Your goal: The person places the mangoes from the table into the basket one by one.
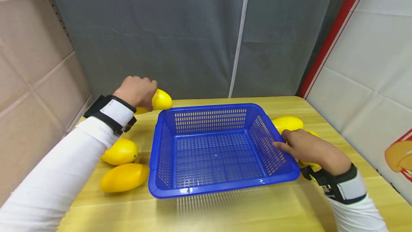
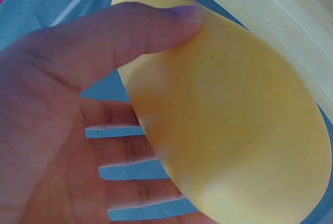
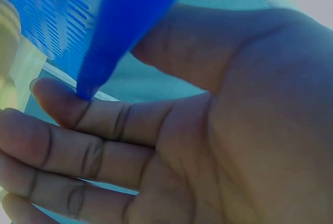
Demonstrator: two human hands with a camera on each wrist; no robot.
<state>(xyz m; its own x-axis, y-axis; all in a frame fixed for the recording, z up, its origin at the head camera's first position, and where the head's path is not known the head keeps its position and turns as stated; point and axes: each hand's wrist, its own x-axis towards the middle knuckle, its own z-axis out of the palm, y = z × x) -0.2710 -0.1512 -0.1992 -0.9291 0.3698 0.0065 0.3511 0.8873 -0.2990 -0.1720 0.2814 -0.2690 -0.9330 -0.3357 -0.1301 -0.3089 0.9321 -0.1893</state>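
My left hand [image 1: 136,91] grips a yellow mango [image 1: 162,99] beyond the back left corner of the blue plastic basket [image 1: 225,188]. In the left wrist view, the thumb lies across the mango's near face and the fingers go behind it. At the basket's right side, my right hand [image 1: 307,148] holds the rim, thumb over the inner side and fingers outside beneath it. The right wrist view shows the rim [image 3: 122,26] between thumb and index finger. Nothing lies in the basket, whose floor and walls are slotted.
Left of the basket lie a yellow mango [image 1: 121,151] and a more orange one [image 1: 124,178]. Several more yellow fruits, one a mango [image 1: 287,123], sit to the right, partly hidden by my right hand and the basket. A grey curtain [image 1: 161,38] hangs behind the wooden table [image 1: 206,217].
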